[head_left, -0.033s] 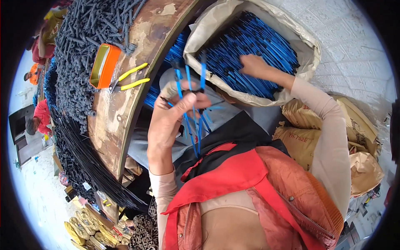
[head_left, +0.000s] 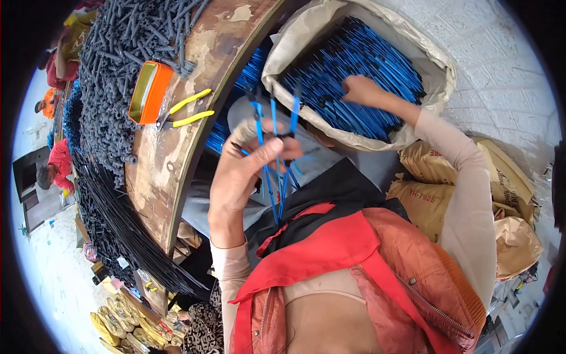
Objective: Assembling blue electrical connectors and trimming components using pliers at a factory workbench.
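Against the preceding picture, no material change is found, suggesting handling continues: the left hand (head_left: pixel 234 177) pinches several blue, black-ended strips (head_left: pixel 259 127) above the lap, while the right hand (head_left: pixel 362 93) bends over similar strips (head_left: pixel 383 62), its grip not determinable. These fill the open cream sack (head_left: pixel 282 52); an orange box (head_left: pixel 160 94) sits beside yellow-handled pliers (head_left: pixel 191 118).

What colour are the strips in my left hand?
The strips are mostly blue; head view.

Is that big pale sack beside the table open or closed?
Open: the sack gapes wide, showing blue sticks inside, with the right hand over them.
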Demonstrator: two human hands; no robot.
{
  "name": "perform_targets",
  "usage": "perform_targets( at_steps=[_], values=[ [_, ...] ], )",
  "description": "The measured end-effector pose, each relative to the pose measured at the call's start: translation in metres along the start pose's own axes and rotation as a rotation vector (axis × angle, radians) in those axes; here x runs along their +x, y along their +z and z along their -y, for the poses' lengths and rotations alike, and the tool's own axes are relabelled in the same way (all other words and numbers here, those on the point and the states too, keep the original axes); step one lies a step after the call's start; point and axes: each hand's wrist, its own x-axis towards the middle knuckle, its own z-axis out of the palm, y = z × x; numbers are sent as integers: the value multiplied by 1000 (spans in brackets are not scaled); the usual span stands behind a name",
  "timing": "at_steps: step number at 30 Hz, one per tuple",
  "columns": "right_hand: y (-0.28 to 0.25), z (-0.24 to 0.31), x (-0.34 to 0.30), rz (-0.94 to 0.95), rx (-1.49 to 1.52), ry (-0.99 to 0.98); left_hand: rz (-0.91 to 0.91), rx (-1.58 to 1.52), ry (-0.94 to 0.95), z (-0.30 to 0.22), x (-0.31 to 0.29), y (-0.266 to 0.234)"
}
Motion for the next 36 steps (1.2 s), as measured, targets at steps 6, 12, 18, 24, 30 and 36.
perform_targets(
  at_steps=[6, 12, 18, 24, 30, 36],
  values=[
    [-49, -27, -17, -111, 356, -16, 156, -132, -111, -2, -6, -16],
    [-103, 40, -65, -95, 859, -190, 124, -157, 181, -10, 49, -7],
    [-127, 135, -112, 165, 928, -491, 149, -213, 387, -15, 44, 21],
    [-88, 162, -129, 106, 1008, -580, -71, -85, 506, -13, 20, 17],
    [-62, 172, -134, -113, 993, -513, -30, -122, 430, -2, 16, 12],
    [-60, 92, -88, -343, 431, -623, 175, -371, 302, -4, -1, -15]
  ],
)
